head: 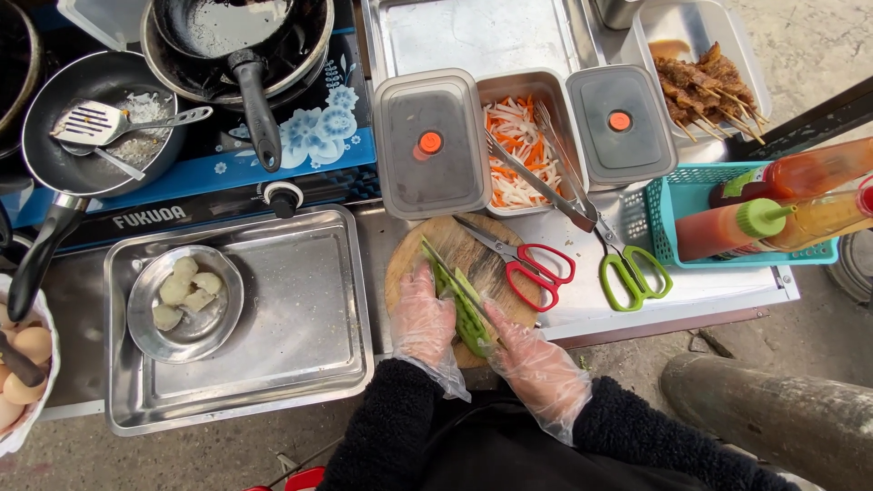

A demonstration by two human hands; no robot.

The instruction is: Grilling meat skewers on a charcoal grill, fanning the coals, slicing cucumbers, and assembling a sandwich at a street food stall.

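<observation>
On the round wooden board [473, 250], gloved left hand [423, 318] pins the green cucumber [464, 305] while right hand [532, 359] grips a knife, mid-slice; next stroke needs fingers tucked clear.

Head-worn camera looks straight down over a street food counter.

The single view faces downward from above the person's chest, close enough that both gloved hands sit at lower centre over the round cutting board [459, 273]; the stove [273, 145] fills the upper left, a blue basket [668, 214] the right edge.
</observation>
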